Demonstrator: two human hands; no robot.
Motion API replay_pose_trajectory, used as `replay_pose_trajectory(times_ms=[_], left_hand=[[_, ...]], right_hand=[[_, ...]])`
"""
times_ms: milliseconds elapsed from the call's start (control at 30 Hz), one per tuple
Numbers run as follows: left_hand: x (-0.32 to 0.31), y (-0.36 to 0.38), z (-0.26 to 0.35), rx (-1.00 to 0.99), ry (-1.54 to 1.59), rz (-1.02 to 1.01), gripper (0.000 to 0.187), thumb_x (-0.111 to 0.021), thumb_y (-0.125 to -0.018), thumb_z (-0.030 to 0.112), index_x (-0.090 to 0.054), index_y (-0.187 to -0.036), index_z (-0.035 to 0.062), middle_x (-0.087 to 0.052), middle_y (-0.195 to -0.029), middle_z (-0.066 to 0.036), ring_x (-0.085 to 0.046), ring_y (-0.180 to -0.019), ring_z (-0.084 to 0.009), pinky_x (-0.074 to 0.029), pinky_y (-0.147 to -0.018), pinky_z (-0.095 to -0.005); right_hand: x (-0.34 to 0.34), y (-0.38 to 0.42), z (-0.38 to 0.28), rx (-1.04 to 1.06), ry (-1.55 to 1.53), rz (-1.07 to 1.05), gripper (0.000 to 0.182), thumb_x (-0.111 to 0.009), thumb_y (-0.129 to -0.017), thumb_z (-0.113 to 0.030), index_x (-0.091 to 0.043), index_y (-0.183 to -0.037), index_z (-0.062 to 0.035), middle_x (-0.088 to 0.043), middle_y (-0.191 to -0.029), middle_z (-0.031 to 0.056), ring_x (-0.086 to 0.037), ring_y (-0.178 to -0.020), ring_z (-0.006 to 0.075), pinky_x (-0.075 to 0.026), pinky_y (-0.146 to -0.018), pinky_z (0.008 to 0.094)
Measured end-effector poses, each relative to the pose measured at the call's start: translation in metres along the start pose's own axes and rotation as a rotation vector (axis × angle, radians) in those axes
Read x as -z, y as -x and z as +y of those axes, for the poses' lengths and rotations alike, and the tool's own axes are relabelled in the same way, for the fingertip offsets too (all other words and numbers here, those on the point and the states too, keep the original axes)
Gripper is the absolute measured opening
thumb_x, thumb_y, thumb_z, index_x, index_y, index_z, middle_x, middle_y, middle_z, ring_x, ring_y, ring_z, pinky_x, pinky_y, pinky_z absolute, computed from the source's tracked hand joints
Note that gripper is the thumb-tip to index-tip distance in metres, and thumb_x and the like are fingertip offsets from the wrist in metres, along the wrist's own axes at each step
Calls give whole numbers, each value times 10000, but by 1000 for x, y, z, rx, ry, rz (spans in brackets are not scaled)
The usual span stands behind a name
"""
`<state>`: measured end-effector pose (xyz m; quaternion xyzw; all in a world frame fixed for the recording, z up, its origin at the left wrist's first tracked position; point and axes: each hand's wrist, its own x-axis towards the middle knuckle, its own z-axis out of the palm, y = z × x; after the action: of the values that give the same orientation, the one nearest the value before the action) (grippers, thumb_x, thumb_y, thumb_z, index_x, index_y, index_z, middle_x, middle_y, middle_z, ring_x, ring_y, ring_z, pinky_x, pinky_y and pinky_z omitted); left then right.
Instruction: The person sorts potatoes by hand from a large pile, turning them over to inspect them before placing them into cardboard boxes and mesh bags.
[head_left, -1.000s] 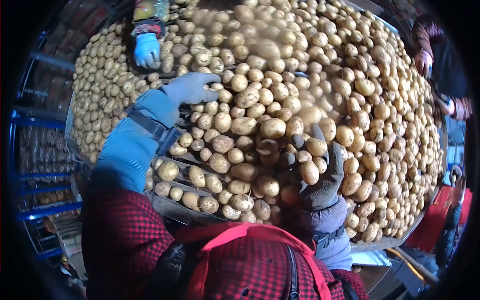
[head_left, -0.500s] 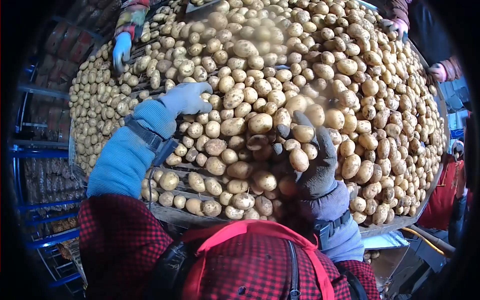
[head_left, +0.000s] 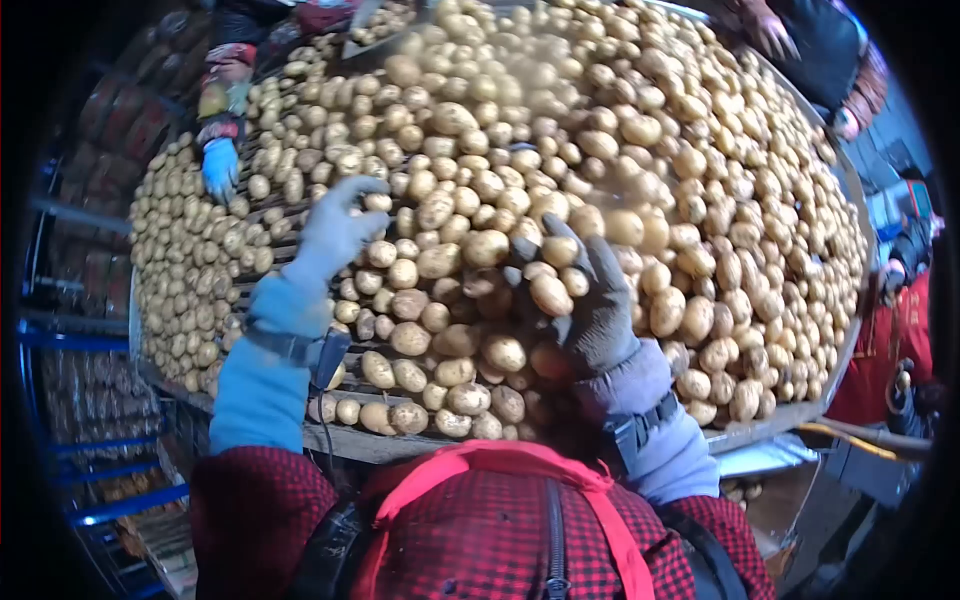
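My left hand [head_left: 338, 228], in a grey-blue glove, is left of centre over the potatoes. Its thumb and fingers curve round a small potato [head_left: 377, 202]. In a dark grey glove, my right hand [head_left: 600, 315] cups several potatoes against its palm and fingers, among them an oval potato [head_left: 551, 295] and a rounder potato [head_left: 560, 251]. Dark fingertips show at the left of these. Around both hands spreads a thick layer of loose, soil-marked potatoes [head_left: 438, 262]. Shadow hides the potatoes beneath my right wrist.
A person's blue-gloved hand [head_left: 220, 168] reaches onto the slatted surface at upper left. Other people's hands [head_left: 772, 35] are at upper right. The table's wooden front edge [head_left: 365, 445] runs before me. Blue metal racking [head_left: 90, 340] stands left; a person in red [head_left: 895, 340] is at right.
My left hand has shifted left, and its fingers now curve round a small potato. My right hand has moved slightly left with its potatoes. The co-worker's blue glove has moved down and left.
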<state>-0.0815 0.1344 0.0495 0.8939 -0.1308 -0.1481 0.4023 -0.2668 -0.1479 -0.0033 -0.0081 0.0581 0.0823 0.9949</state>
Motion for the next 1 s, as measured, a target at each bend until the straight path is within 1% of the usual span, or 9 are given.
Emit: replay_pose_trajectory(times_ms=[133, 233, 367, 433, 567, 700, 767, 900, 1000], left_hand=[[-52, 31, 73, -293, 367, 25, 394, -772, -886, 13, -687, -1267, 73, -709, -1103, -34, -669, -991, -115, -582, -863, -270], [-97, 39, 104, -632, 156, -68, 369, -746, -899, 9, -713, -1262, 63, -708, -1066, -66, -667, -919, -135, -543, -774, -274], [-135, 40, 132, -880, -104, -85, 332, -742, -921, 241, -739, -1215, 87, -719, -1127, -208, -678, -1068, -394, -530, -950, -474], [-149, 45, 133, -841, -145, -55, 350, -746, -914, 287, -743, -1214, 107, -702, -1190, -220, -646, -1146, -412, -509, -989, -493], [-157, 48, 129, -888, -184, 62, 392, -789, -869, 333, -750, -1195, 120, -660, -1311, -230, -614, -1209, -441, -474, -1051, -533], [-146, 43, 118, -926, -118, 10, 423, -816, -849, 357, -766, -1198, 125, -642, -1358, -222, -592, -1264, -434, -443, -1104, -521], [-142, 42, 114, -930, -102, -16, 457, -818, -845, 374, -755, -1230, 137, -640, -1363, -216, -598, -1255, -434, -444, -1100, -527], [-147, 39, 115, -953, -75, -3, 528, -820, -843, 404, -728, -1271, 109, -661, -1329, -207, -611, -1240, -419, -450, -1093, -518], [-157, 36, 117, -909, -170, 160, 618, -786, -874, 470, -688, -1294, 28, -703, -1235, -191, -643, -1189, -395, -475, -1064, -496]], right_hand=[[-18, 5, 1, 14, 89, 122, 604, -520, -1067, -479, -469, -1530, -94, -658, -1339, 145, -685, -1131, 315, -597, -952, 430], [-10, 4, -3, -28, 107, 9, 578, -483, -1086, -471, -484, -1511, -80, -651, -1349, 134, -670, -1170, 288, -571, -1007, 432], [30, 5, -5, 573, 1204, -185, 468, -458, -1121, -323, -440, -1520, -79, -583, -1434, 101, -574, -1319, 218, -460, -1159, 395], [38, 2, -5, 340, 503, -26, 480, -468, -1117, -248, -376, -1554, -73, -557, -1462, 102, -536, -1355, 208, -389, -1220, 393], [38, 6, -8, 336, 311, -248, 534, -485, -1103, -210, -302, -1589, -84, -556, -1465, 103, -506, -1387, 203, -321, -1265, 395], [22, 10, -5, 432, 899, -86, 472, -409, -1129, -340, -427, -1541, -110, -572, -1466, 71, -504, -1394, 203, -336, -1253, 408], [16, 3, -1, 277, 267, -385, 474, -392, -1128, -401, -505, -1488, -115, -599, -1443, 63, -532, -1372, 208, -372, -1228, 418], [13, 2, -4, 96, 24, -215, 461, -405, -1125, -410, -551, -1450, -118, -629, -1404, 87, -600, -1298, 231, -496, -1122, 424], [0, 10, 0, 501, 721, -27, 457, -414, -1124, -400, -547, -1462, -122, -628, -1400, 109, -603, -1292, 240, -516, -1103, 413]])
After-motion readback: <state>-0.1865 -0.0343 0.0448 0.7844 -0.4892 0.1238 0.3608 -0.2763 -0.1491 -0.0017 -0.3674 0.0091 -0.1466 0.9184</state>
